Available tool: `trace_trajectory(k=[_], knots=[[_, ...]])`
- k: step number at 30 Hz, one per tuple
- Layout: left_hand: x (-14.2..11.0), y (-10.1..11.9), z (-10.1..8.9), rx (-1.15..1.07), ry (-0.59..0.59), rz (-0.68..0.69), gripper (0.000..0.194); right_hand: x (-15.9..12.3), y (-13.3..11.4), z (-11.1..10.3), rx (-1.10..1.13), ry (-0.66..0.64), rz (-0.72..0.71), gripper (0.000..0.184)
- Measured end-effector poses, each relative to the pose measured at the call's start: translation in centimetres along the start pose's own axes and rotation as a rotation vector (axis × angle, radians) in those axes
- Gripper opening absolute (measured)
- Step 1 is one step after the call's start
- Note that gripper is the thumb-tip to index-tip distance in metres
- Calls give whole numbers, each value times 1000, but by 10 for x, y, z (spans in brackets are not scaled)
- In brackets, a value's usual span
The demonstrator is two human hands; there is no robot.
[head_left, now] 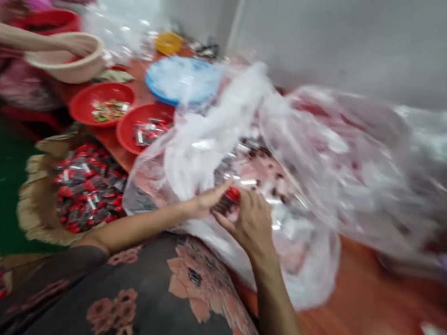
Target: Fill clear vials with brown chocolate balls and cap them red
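Note:
Both hands are over an open clear plastic bag (192, 151) of small pink and brown pieces (261, 168). Between them is a small red-and-dark packet (229, 198), somewhat blurred. My left hand (212, 200) grips its left side, thumb and fingers closed. On the other side, my right hand (253, 221) curls its fingers round the packet from above, with the thumb underneath. What else lies under the fingers is hidden.
To the left stands an open sack (31, 204) of red-and-dark packets. Red bowls (82, 101) and a blue basin (155, 87) sit behind it. Another person's arm (22, 36) reaches into a cream basin (63, 72). More plastic bags (376, 176) lie at right on the red table (388, 309).

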State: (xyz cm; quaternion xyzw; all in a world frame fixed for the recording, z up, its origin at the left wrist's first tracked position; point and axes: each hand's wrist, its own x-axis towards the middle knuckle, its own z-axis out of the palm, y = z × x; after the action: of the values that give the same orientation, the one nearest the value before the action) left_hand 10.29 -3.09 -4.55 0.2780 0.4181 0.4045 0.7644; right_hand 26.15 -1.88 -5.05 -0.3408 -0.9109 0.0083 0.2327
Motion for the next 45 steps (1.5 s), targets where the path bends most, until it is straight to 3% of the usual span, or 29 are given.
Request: trace_trajectory(k=[4,12,17,21,23,26,28,29,31,32,33,35,37,38,39,42,43,45], knots=[[12,-4,4,-30,97,-71,59,5,5,-1,-101,-34,55,67],[10,-1,6,-115,-27,-115,40,4,10,-3,-150,-1,-71,61],[6,-5,7,-134,-58,-173,39,0,13,4,-108,50,-102,61],[1,-10,12,-100,34,-104,37,-5,4,10,6,58,-63,64],[-5,0,9,-17,95,4,41,-9,1,12,61,34,0,70],[-20,42,-18,260,314,388,50,-19,9,15,99,-48,116,72],[-36,84,-53,497,558,704,44,-29,25,16,88,-83,206,59],[-44,106,-75,586,626,779,39,-35,35,16,76,-89,250,50],[-60,144,-118,746,653,790,40,-45,52,14,53,-88,321,37],[-67,159,-136,866,589,723,48,-47,59,13,45,-94,345,34],[-71,169,-149,948,617,696,48,-47,64,13,40,-111,358,33],[-72,174,-155,1090,756,768,53,-39,67,14,32,-177,358,34],[-61,158,-133,1160,865,902,55,-24,63,21,27,-263,328,34],[-52,143,-114,1176,820,928,52,-15,61,27,29,-299,301,34],[-41,125,-92,1191,679,884,47,-6,60,34,32,-329,265,34],[-5,65,-35,1244,90,641,24,14,65,55,43,-389,162,35],[5,46,-24,1264,-56,556,16,17,71,60,42,-398,163,34],[18,16,-17,1278,-183,405,8,18,87,63,28,-401,243,33]])
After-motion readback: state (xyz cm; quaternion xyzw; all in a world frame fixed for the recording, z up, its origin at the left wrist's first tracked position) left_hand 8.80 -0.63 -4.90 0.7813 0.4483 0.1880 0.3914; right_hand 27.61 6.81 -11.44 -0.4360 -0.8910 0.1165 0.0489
